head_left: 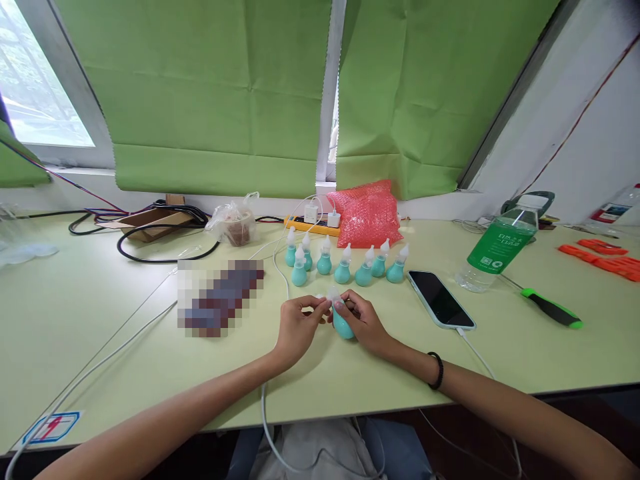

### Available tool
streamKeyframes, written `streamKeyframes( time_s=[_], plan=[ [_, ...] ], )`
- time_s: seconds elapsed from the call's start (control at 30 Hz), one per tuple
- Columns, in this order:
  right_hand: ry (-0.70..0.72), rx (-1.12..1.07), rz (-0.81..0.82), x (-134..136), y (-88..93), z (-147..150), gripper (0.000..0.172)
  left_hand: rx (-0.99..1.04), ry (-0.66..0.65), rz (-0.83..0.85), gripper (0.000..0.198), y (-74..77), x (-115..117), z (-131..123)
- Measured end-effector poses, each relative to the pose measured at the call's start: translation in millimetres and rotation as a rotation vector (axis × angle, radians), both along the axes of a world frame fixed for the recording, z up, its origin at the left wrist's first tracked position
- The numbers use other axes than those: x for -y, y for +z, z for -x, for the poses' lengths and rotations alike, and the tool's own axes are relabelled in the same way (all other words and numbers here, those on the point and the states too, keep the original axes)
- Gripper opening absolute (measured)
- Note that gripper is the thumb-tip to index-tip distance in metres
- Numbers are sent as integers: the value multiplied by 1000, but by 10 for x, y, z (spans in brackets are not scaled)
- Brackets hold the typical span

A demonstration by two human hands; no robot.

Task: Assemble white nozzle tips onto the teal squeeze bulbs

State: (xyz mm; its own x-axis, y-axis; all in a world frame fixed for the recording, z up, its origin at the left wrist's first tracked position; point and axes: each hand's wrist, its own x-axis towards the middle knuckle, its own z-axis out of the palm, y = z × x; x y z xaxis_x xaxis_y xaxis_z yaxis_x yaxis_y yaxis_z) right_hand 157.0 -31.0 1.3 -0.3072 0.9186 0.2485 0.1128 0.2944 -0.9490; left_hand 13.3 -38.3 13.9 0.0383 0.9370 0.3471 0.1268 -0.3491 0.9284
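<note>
Low over the middle of the pale green table (165,373), my right hand (364,322) is closed around a teal squeeze bulb (343,327) with a clear top. My left hand (300,327) meets it from the left, thumb and index finger pinched together beside the clear top; what they pinch is too small and hidden to name. Just beyond my hands stand several teal bulbs with clear pointed tips, among them one at the front left (299,272) and one at the right end (395,269).
Right of my hands lie a phone (440,299) with a cable, a water bottle (497,248), a green-black screwdriver (550,307) and orange pieces (600,260). Behind are pink bubble wrap (369,217) and a power strip (300,225). White cables cross the table at left, near a pixelated item (223,300).
</note>
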Motion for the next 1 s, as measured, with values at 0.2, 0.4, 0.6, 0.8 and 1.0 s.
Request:
streamKeyframes(
  time_s=[0.2, 0.4, 0.6, 0.8, 1.0],
  plan=[
    [24, 14, -20, -22, 19, -41, 28, 67, -105, 65, 15, 36, -101, 65],
    [49, 8, -7, -26, 41, -46, 26, 54, -155, 69, 14, 52, -145, 107],
    [35, 25, -38, -25, 31, -41, 25, -53, -51, -34, 17, 19, -110, 106],
    [14, 61, -70, -22, 15, -37, 26, -332, 44, -407, 17, 19, -82, 118],
    [60, 83, -58, -20, 26, -45, 25, -326, -16, -423, 13, 28, -124, 145]
  ],
)
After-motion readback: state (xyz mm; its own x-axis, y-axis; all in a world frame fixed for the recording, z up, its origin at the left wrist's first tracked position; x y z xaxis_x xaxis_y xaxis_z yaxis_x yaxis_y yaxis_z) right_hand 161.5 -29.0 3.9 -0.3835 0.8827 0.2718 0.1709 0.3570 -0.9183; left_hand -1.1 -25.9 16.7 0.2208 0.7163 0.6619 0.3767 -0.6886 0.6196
